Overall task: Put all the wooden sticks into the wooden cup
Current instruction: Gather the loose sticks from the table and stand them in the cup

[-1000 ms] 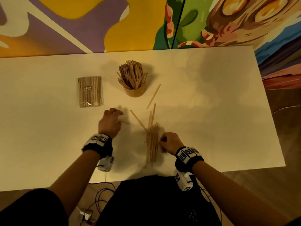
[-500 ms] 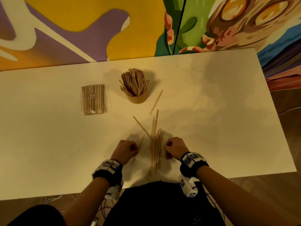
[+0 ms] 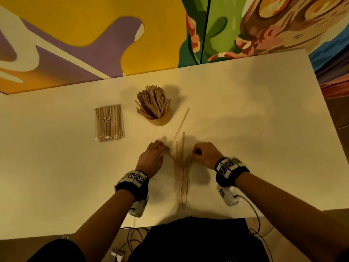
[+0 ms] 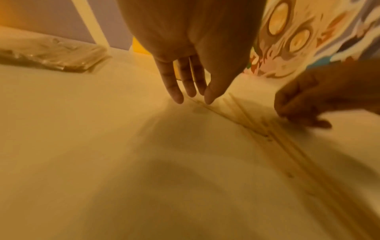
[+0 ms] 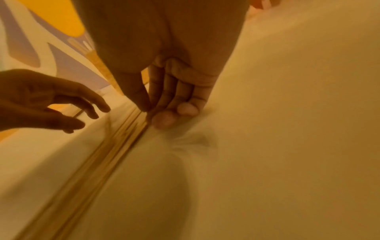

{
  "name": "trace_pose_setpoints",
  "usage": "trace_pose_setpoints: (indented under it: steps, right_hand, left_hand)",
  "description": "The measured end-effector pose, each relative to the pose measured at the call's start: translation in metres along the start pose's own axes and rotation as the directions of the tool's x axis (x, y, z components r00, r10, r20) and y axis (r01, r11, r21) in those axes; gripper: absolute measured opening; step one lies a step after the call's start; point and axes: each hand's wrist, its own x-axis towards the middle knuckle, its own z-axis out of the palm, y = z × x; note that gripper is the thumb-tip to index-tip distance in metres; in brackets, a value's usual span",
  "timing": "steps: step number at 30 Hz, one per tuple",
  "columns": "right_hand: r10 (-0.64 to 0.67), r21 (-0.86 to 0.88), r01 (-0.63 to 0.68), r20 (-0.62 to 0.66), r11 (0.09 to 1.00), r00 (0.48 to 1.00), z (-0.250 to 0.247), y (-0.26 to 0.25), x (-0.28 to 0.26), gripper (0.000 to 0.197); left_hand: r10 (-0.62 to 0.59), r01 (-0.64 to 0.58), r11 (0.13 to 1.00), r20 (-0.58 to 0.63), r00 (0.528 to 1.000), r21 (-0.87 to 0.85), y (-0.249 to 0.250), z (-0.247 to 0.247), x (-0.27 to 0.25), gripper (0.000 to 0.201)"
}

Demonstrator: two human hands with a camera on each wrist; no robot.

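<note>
The wooden cup (image 3: 160,121) stands mid-table, packed with upright sticks (image 3: 153,104). A pile of loose wooden sticks (image 3: 181,167) lies lengthwise between my hands, and a single stick (image 3: 181,123) lies slanted between the pile and the cup. My left hand (image 3: 165,148) is at the pile's left side. In the left wrist view its fingers (image 4: 192,95) are straight, tips down on the table against the outermost stick (image 4: 207,108). My right hand (image 3: 195,153) is at the pile's right side. Its curled fingers and thumb (image 5: 150,112) pinch the edge of the pile (image 5: 115,146).
A sealed clear packet of sticks (image 3: 109,121) lies left of the cup. The white table (image 3: 264,129) ends close to my body at the near edge. A painted wall (image 3: 94,44) runs along the far edge. Cables hang below the near edge.
My left hand moved forward and right, from near the table edge to the pile's left side. The slanted stick left of the pile no longer shows apart. My right hand stayed at the pile.
</note>
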Motion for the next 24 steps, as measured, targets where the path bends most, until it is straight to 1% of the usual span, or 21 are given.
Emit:
trace_pose_setpoints:
  steps: [2,4,6,8,10,12,14,16,19,22,24]
  right_hand:
    - [-0.091,-0.111,0.083,-0.07,0.99,0.993,-0.019,-0.005,0.024,0.013]
    - [-0.203,-0.227,0.178,-0.092,0.958,0.975,-0.033,-0.012,0.049,0.022]
    - [-0.338,-0.372,0.272,-0.123,0.887,0.933,-0.039,-0.018,0.068,0.034]
    - [-0.42,-0.477,0.319,-0.119,0.819,0.9,-0.042,-0.02,0.082,0.043]
    - [-0.429,-0.525,0.327,-0.082,0.786,0.899,-0.042,-0.022,0.092,0.043]
    - [-0.431,-0.537,0.321,-0.089,0.78,0.898,-0.043,-0.021,0.098,0.036]
    - [-0.454,-0.55,0.325,-0.113,0.769,0.884,-0.044,-0.015,0.102,0.026]
    - [-0.482,-0.59,0.332,-0.112,0.736,0.869,-0.044,-0.01,0.104,0.016]
    - [-0.501,-0.626,0.347,-0.082,0.699,0.862,-0.049,-0.004,0.106,0.014]
    - [-0.45,-0.601,0.311,-0.092,0.736,0.888,-0.06,0.001,0.103,0.013]
    - [-0.39,-0.562,0.266,-0.111,0.783,0.914,-0.064,0.007,0.098,0.014]
  left_hand:
    - [0.035,-0.038,0.995,0.03,0.999,0.097,-0.008,-0.005,0.011,0.032]
    - [0.071,-0.076,0.987,0.041,0.997,0.144,-0.013,-0.01,0.02,0.021]
    - [0.108,-0.115,0.981,0.056,0.993,0.158,-0.019,-0.016,0.024,0.014]
    - [0.123,-0.134,0.979,0.081,0.989,0.152,-0.026,-0.019,0.026,0.01]
    - [0.099,-0.117,0.983,0.131,0.986,0.138,-0.033,-0.022,0.023,0.007]
    - [0.07,-0.092,0.988,0.175,0.982,0.126,-0.039,-0.024,0.018,0.007]
    - [0.05,-0.073,0.989,0.171,0.984,0.128,-0.043,-0.026,0.014,0.007]
    - [0.022,-0.044,0.99,0.157,0.987,0.137,-0.044,-0.028,0.012,0.008]
    - [-0.004,-0.024,0.987,0.171,0.985,0.16,-0.042,-0.029,0.013,0.012]
    - [-0.039,0.005,0.985,0.189,0.981,0.175,-0.044,-0.031,0.011,0.012]
    - [-0.105,0.077,0.983,0.168,0.98,0.167,-0.047,-0.031,0.006,0.013]
